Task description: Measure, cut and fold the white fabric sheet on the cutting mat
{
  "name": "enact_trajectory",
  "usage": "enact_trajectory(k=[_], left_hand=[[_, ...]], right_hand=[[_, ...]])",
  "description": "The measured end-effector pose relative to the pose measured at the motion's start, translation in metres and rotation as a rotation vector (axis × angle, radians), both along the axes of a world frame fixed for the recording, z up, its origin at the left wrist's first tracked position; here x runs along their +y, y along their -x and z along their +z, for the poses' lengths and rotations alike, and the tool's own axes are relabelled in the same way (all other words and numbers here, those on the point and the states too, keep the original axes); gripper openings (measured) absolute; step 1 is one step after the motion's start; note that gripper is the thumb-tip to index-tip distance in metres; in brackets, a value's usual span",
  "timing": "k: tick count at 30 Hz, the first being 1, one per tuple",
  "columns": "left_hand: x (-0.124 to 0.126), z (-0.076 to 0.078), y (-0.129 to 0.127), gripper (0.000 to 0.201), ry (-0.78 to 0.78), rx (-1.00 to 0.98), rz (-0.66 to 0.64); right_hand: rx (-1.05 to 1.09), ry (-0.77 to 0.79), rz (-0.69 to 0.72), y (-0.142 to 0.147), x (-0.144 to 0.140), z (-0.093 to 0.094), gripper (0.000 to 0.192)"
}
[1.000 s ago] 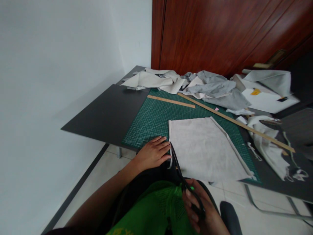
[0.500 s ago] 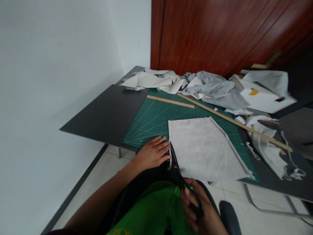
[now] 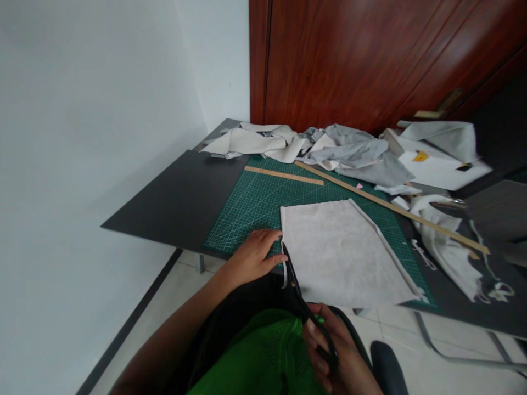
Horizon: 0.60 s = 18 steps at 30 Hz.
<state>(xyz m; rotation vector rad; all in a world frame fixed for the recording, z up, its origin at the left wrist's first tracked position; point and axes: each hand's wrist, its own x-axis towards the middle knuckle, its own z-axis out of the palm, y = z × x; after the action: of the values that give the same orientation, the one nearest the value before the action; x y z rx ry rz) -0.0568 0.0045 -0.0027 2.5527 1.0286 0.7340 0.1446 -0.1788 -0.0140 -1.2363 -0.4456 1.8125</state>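
Dark surface (image 3: 177, 197) carries a green mat (image 3: 255, 203) where pale, flat, rectangular cloth (image 3: 337, 252) lies, left hand (image 3: 253, 257) spread beside its edge, right hand (image 3: 329, 351) clamped on black scissors (image 3: 298, 293).

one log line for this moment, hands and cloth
right hand: grips scissors, blades at cloth edge | left hand: flat beside grey cloth | surface: green cutting mat

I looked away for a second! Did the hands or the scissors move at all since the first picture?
Hardly. The left hand curled its fingers a little at the left edge of the grey fabric piece, and the view shifted slightly. The right hand holds the black scissors as before, blades at the same fabric edge, with the narrow cut strip hanging beside them. The wooden rulers and fabric pile stayed put.
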Motion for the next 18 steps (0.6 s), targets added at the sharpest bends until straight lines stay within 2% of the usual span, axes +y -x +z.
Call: enact_trajectory(k=[3, 7, 14, 18], left_hand=[[0.007, 0.007, -0.002, 0.064, -0.005, 0.106, -0.052], [0.016, 0.009, 0.0, 0.055, -0.028, 0.198, -0.146], [0.013, -0.003, 0.009, 0.047, -0.099, 0.178, -0.123], [0.009, -0.01, 0.008, 0.048, -0.185, 0.188, -0.111]], right_hand=[[0.0, 0.004, 0.001, 0.0, 0.001, 0.004, 0.057], [-0.012, 0.024, -0.012, -0.001, 0.003, 0.014, 0.057], [0.027, 0.003, -0.019, 0.001, 0.002, 0.007, 0.058], [0.029, 0.029, -0.025, 0.002, 0.002, 0.015, 0.059]])
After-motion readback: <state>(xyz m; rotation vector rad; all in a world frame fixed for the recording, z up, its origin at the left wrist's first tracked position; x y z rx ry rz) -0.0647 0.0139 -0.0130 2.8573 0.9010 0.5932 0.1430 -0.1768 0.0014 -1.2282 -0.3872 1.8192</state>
